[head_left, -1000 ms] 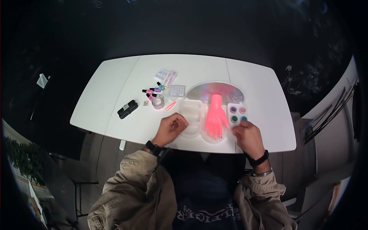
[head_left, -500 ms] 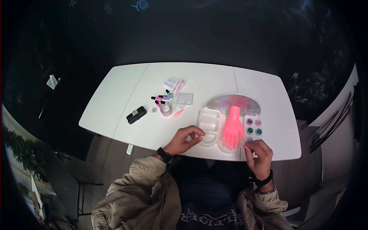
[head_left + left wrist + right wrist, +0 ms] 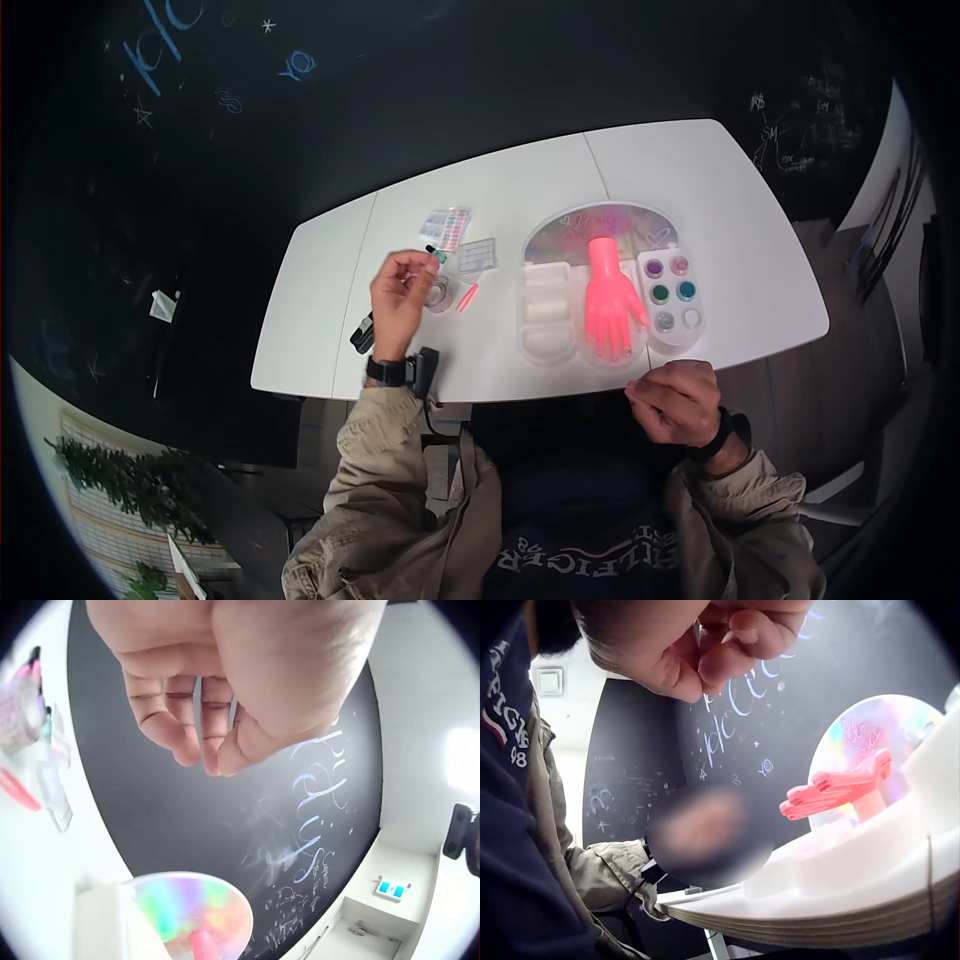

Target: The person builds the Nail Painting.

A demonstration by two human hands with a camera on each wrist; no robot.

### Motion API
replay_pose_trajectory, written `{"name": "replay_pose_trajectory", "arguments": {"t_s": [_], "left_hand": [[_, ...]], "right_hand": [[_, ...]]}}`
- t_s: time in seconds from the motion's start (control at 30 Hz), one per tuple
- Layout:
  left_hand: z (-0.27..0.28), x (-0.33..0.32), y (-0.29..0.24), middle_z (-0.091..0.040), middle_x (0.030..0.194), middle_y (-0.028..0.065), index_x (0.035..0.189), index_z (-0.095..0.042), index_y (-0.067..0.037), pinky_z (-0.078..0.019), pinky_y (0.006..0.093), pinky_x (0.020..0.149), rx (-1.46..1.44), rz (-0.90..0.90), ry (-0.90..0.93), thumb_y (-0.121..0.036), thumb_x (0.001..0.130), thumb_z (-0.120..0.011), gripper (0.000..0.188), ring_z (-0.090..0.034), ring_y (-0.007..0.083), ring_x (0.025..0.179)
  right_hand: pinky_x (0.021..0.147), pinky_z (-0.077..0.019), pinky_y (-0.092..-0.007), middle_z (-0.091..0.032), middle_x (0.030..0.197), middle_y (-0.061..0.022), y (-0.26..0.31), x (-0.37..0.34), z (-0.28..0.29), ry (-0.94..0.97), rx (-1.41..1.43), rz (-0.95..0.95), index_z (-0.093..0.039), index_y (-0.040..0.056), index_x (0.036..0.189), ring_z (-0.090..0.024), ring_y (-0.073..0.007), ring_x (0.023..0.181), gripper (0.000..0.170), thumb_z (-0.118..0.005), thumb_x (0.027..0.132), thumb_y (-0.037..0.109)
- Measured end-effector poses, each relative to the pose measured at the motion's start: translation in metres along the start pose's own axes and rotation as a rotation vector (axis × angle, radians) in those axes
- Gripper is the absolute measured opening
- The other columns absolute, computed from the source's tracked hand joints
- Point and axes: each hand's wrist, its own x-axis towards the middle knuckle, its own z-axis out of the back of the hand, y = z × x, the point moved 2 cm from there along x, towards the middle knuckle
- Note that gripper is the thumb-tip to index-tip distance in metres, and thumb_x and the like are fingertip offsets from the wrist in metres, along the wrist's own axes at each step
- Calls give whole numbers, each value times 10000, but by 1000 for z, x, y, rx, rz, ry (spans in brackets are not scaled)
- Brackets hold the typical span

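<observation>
My left hand (image 3: 402, 295) is raised over the left part of the table, its loosely bent fingers near the nail polish bottles (image 3: 436, 254) and partly hiding them. In the left wrist view nothing shows between thumb and fingers (image 3: 180, 724). At the table's front edge my right hand (image 3: 680, 402) has its fingers curled in and the thumb against them; no thing shows in it. Beyond it, a pink model hand (image 3: 608, 290) lies fingers toward me on a white tray (image 3: 522, 335) with a shiny, rainbow-toned round back (image 3: 545, 240).
Glitter jars (image 3: 660, 294) sit in the tray's right side. Left of the tray are pink tweezers (image 3: 467, 297), a clear compartment box (image 3: 478, 256), a sheet of small coloured pieces (image 3: 454, 228), a tape roll (image 3: 438, 293) and a black case (image 3: 362, 335).
My left hand has moved from the tray's left side, leftward and away from me, to the polish bottles. My right hand has drawn back from the jars toward me. The head view has turned.
</observation>
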Motion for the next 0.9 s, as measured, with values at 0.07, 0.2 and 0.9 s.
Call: {"name": "replay_pose_trajectory", "arguments": {"t_s": [0.07, 0.2, 0.9], "left_hand": [[3, 21, -12, -762, 1150, 80, 1169, -701, -16, -560, 264, 799, 100, -27, -1, -50, 1086, -734, 95, -678, 105, 989], [22, 61, -9, -771, 1116, 27, 1168, -714, -38, -528, 273, 804, 222, -17, 39, -46, 1058, -738, 112, -678, 93, 973], [44, 167, 149, -797, 1290, 214, 1318, -729, -32, -593, 463, 1075, 1114, 216, 237, -282, 957, -770, 441, -758, 392, 1230]], "right_hand": [[562, -560, -337, -710, 864, -47, -1, -1, 1, 5, 21, 3, -810, 54, 957, -707, -214, 638, 260, -885, 724, -33], [548, -542, -334, -707, 831, -43, -3, -2, -3, 4, 29, -1, -802, 60, 920, -691, -203, 612, 237, -880, 721, -43], [576, -586, -310, -713, 907, -34, -11, -7, -8, 22, 18, 52, -799, 67, 903, -732, -166, 663, 166, -879, 772, 3]]}}
